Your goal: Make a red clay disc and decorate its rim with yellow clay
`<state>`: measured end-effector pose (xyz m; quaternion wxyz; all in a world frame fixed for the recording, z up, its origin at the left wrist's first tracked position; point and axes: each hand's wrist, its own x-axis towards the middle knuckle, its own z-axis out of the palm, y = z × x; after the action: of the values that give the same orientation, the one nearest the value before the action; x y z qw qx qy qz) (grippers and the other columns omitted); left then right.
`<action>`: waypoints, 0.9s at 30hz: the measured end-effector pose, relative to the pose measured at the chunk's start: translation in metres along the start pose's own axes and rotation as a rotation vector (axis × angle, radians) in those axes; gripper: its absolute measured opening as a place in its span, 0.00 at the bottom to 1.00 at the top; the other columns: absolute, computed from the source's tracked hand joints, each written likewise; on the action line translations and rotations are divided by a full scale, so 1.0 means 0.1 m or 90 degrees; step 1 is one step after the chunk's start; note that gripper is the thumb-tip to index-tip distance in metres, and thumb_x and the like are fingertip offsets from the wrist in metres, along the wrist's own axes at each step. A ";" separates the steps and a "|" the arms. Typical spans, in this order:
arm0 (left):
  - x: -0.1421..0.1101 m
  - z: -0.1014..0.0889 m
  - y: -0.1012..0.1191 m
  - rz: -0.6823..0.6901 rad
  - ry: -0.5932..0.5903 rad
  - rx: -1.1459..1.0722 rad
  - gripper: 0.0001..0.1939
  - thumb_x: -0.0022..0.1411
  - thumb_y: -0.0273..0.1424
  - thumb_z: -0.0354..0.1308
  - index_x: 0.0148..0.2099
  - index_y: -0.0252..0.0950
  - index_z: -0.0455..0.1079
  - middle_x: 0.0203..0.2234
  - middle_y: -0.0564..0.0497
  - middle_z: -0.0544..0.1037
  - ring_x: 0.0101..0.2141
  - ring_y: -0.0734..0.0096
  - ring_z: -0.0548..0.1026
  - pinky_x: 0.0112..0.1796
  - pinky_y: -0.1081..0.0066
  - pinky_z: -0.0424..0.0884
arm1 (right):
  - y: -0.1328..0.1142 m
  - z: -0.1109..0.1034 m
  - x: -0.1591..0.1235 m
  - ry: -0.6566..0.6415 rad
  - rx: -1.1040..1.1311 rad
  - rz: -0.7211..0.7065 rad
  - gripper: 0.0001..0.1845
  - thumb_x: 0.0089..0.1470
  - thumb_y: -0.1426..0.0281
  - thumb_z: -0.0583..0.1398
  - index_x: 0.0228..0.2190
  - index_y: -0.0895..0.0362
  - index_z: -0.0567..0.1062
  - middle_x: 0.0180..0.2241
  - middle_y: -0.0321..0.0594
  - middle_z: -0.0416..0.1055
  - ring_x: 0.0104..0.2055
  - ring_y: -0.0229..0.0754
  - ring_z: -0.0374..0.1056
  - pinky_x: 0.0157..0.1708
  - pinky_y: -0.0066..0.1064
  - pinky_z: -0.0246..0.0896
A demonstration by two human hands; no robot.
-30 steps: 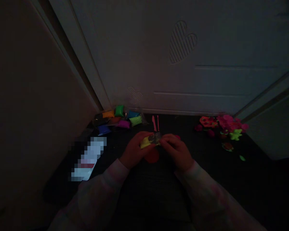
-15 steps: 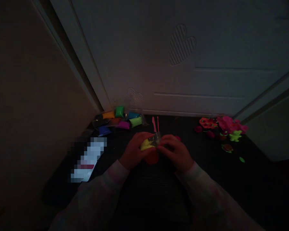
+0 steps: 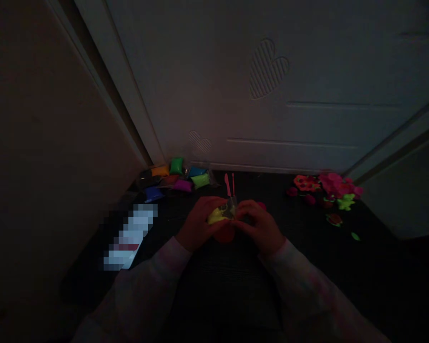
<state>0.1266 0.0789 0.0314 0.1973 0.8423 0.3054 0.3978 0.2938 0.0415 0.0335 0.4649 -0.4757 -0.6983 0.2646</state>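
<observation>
My left hand (image 3: 197,224) is closed around a clear packet of yellow modelling clay (image 3: 218,215), held over the dark table. At the packet's right end, the fingertips of my right hand (image 3: 260,225) pinch the clear plastic. Below the packet lies a red-orange piece (image 3: 224,234), partly hidden by my hands. Just behind my right hand a bit of a pink piece (image 3: 261,205) shows. Beyond the packet, a pink plastic knife (image 3: 227,185) and a thin pink stick tool (image 3: 233,184) lie side by side.
Several packets of coloured clay (image 3: 183,186) lie at the back left. A phone with a blurred screen (image 3: 132,236) rests at the left. Pink flower shapes (image 3: 334,185), a yellow-green figure (image 3: 345,202) and a small green leaf (image 3: 355,236) are at the right. A white panel (image 3: 207,95) rises behind the table.
Both hands keep their hold on the yellow clay packet, with barely any movement. The view has shifted slightly and looks a little darker.
</observation>
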 end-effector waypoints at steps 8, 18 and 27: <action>0.00 -0.01 -0.02 0.022 0.003 0.037 0.22 0.48 0.33 0.55 0.47 0.37 0.58 0.40 0.46 0.67 0.42 0.67 0.64 0.42 0.65 0.62 | -0.02 -0.01 -0.01 -0.025 -0.072 -0.012 0.07 0.46 0.70 0.55 0.30 0.54 0.71 0.29 0.37 0.58 0.35 0.36 0.58 0.35 0.30 0.56; -0.04 0.04 -0.07 0.042 -0.028 0.126 0.25 0.50 0.30 0.52 0.51 0.36 0.53 0.40 0.45 0.65 0.41 0.66 0.63 0.41 0.64 0.62 | 0.03 0.05 -0.02 -0.018 -0.022 0.050 0.05 0.41 0.68 0.59 0.25 0.55 0.70 0.39 0.39 0.56 0.43 0.40 0.57 0.43 0.35 0.53; -0.02 0.03 -0.07 0.020 -0.047 0.080 0.24 0.51 0.29 0.51 0.52 0.37 0.53 0.41 0.45 0.66 0.43 0.66 0.63 0.43 0.63 0.61 | 0.04 0.07 -0.02 -0.042 0.091 0.078 0.07 0.46 0.68 0.54 0.29 0.55 0.71 0.34 0.38 0.65 0.39 0.38 0.61 0.41 0.32 0.56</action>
<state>0.1258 0.0818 0.0243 0.1491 0.8720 0.3088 0.3493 0.2895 0.0421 0.0261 0.4573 -0.4742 -0.6621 0.3572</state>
